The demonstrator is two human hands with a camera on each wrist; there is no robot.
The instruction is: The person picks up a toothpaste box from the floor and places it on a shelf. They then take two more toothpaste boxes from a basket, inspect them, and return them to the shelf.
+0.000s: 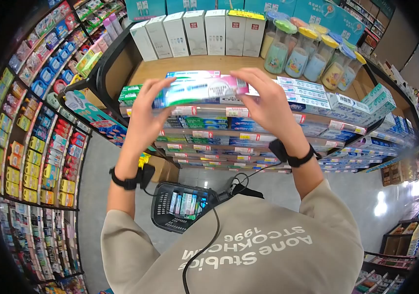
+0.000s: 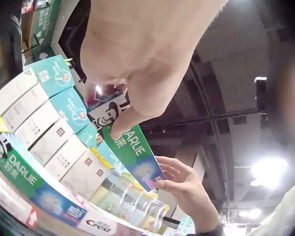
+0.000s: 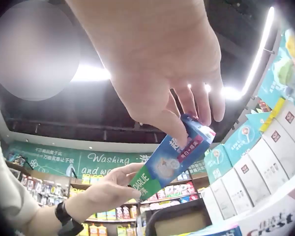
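Darlie box (image 2: 132, 147) is hanging in the air above the front of a wooden display shelf (image 1: 143, 72), both of the person's hands supporting it. Tall shelving (image 1: 33, 147), packed with colourful goods, is standing along the left side of the head view. Across the back of the display shelf, white boxes (image 1: 194, 32) are standing upright in a row, and jars (image 1: 295, 61) with coloured lids are clustering to their right. Well below the hands, a dark basket (image 1: 159, 206) is holding several small boxes. The left grip (image 1: 145, 110) is pinching one end of the Darlie box, thumb pressing its green face; the right grip (image 1: 268, 108) is holding the blue end between thumb and fingers. Along the shelf's front edge, another Darlie carton (image 2: 37, 182) is lying beside a Crest carton (image 2: 103, 225). Black wristbands (image 1: 127, 183) are circling both wrists.
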